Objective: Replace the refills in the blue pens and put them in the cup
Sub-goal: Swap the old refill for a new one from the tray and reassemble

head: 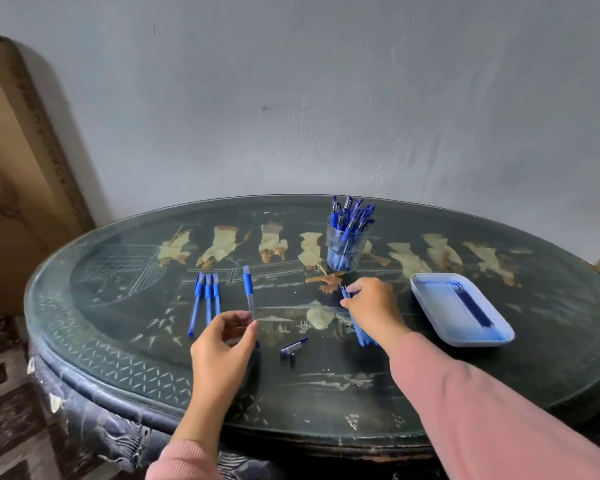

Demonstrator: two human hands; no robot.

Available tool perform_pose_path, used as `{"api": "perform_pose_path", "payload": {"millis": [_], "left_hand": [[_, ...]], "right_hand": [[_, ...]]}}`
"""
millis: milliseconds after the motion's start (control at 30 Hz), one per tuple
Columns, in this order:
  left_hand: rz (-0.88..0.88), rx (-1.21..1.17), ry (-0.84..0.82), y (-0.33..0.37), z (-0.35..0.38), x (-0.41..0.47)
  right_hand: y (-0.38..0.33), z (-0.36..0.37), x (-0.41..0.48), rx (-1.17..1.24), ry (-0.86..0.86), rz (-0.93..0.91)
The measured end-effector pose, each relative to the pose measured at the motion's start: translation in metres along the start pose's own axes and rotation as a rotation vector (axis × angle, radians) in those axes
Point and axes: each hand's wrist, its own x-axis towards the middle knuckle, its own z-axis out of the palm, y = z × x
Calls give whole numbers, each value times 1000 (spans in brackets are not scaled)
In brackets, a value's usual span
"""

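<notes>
My left hand (224, 344) pinches the lower end of a clear pen barrel with a blue grip (248, 292), which points away from me above the table. My right hand (373, 308) reaches over a pile of blue refills (359, 332) and pinches one at its far end. Three blue pens (207, 299) lie side by side to the left. A pen cap (293, 346) and a small dark end piece lie between my hands. A clear cup (347, 249) at the back holds several capped blue pens.
A pale blue tray (430, 287) with blue refills in it sits to the right of my right hand. The round dark table (118, 341) has a glass top and stands against a grey wall. A cardboard box leans at the left.
</notes>
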Motion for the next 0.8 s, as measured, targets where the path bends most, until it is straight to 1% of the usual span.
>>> {"api": "perform_pose_path", "payload": {"millis": [200,433,567,700,733,800], "left_hand": [[5,28,-9,-1,-1,-3],[3,33,-26,0,-1,-3],[8,49,-27,0,-2,-4],[12,57,-30,1,-2,-5],[16,66,-31,2,-2,-5],[25,81,-31,2,-2,-6]], "right_hand": [[5,19,9,-155,19,-40],[10,25,15,-181,52,-51],[13,27,15,-146,74,-53],[16,15,14,-7,167,-57],[20,8,15,0,199,-54],[39,-15,20,-73,266,-32]]}}
